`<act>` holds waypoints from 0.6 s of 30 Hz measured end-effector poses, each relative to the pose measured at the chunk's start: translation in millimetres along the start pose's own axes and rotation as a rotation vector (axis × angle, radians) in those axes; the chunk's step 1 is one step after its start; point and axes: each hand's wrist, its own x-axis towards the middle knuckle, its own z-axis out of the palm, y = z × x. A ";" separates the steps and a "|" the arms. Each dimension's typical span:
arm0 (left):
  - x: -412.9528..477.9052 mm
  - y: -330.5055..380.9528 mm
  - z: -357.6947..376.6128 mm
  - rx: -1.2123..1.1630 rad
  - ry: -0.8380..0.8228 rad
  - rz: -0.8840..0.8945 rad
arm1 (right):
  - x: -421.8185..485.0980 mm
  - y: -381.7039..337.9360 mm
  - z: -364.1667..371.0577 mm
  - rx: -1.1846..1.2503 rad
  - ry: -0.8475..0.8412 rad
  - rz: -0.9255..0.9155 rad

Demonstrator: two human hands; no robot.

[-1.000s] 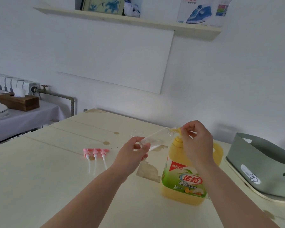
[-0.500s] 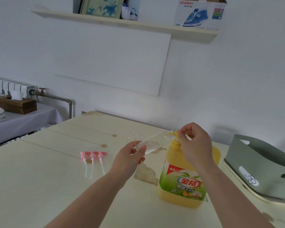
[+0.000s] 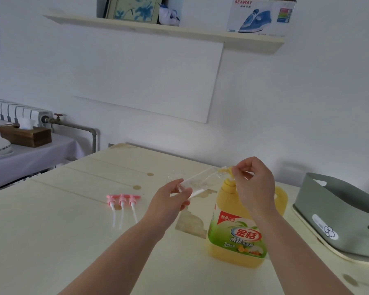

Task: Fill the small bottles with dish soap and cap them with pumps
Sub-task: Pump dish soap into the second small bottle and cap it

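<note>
Left hand [image 3: 168, 201] and right hand [image 3: 254, 186] stay on the bottle [image 3: 200, 182] over the jug [image 3: 239, 231].
Pumps [image 3: 123, 199] lie left, basket [image 3: 337, 211] at the counter [image 3: 51, 231]'s right edge; left hand grips the base, right hand pinches the mouth.

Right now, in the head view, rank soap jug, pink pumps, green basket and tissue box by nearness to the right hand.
1. Soap jug, under the right hand.
2. Green basket, to its right.
3. Pink pumps, to its left.
4. Tissue box, far left, farthest back.
</note>
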 end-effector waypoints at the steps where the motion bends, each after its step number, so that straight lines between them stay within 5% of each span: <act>1: -0.6 0.2 0.1 0.001 -0.001 -0.002 | -1.3 0.1 0.6 -0.004 0.001 -0.003; 18: -7.6 6.2 1.2 -0.067 0.058 -0.021 | -1.0 -0.8 0.3 0.032 0.030 0.000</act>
